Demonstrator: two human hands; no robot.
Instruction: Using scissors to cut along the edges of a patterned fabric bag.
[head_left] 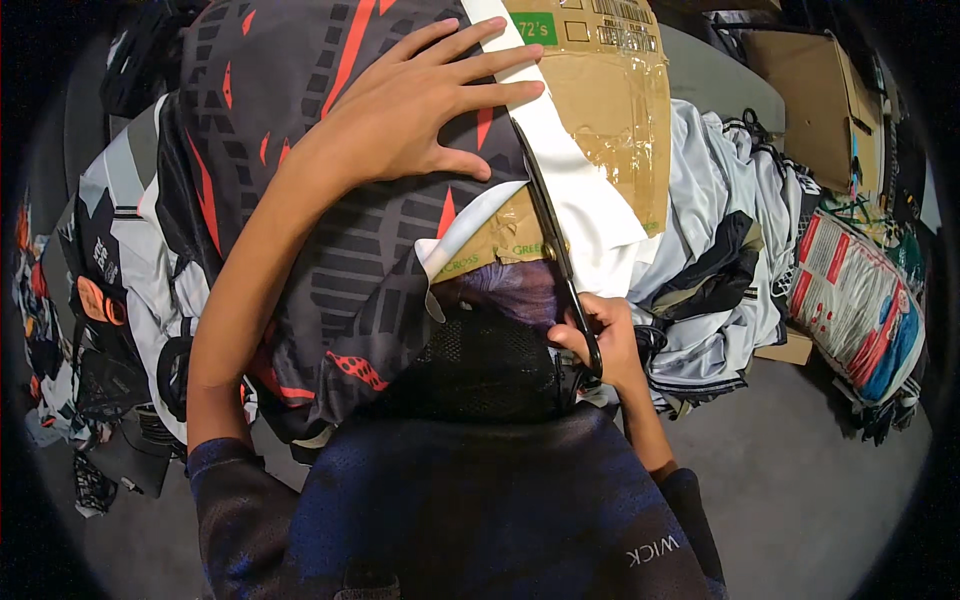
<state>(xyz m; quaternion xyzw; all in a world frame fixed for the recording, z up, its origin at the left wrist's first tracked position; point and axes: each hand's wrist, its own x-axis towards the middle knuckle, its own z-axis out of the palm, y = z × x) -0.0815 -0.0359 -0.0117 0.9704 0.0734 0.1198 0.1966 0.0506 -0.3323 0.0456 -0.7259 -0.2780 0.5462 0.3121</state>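
My left hand (415, 115) lies flat with its fingers spread on a dark grey printed fabric (350, 225) with red and black marks. Its fingertips reach onto a white strip (585, 190) along the fabric's right edge. Black-handled scissors (547, 215) are gripped in my right hand (615, 345), their blades pointing away from me along the line between the dark fabric and the white strip. Below the blades the cut edge (470, 225) curls back, showing its pale underside. A taped brown cardboard box (610, 110) lies under the cloth.
White and black garments (710, 270) are heaped to the right, with more clothing (130, 250) piled at left. Farther right are a plastic-wrapped bundle (850, 305) and an open cardboard box (815, 100). Black mesh (490, 360) and purple cloth (515, 290) sit close to my body.
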